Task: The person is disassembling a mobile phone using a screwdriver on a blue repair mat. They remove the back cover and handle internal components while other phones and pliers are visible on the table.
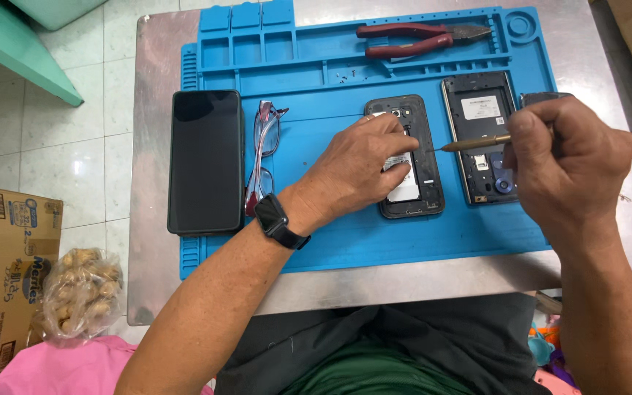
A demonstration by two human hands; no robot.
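An opened black phone [420, 146], back cover off, lies on a blue work mat [330, 110]. My left hand [360, 168] rests on it, fingers pressing its white battery. My right hand [565, 161] grips a thin brass-coloured screwdriver [477, 143], whose tip points left and meets the phone's right edge. A second phone frame [480, 110] lies just to the right, partly under my right hand. I wear a black watch [278, 222] on the left wrist.
A large black phone [206, 161] lies face up at the mat's left edge, folded glasses [261, 157] beside it. Red-handled pliers [418, 40] sit in the mat's top tray. The mat covers a small metal table [155, 110]. A cardboard box [1, 278] and a bag [82, 292] sit on the floor.
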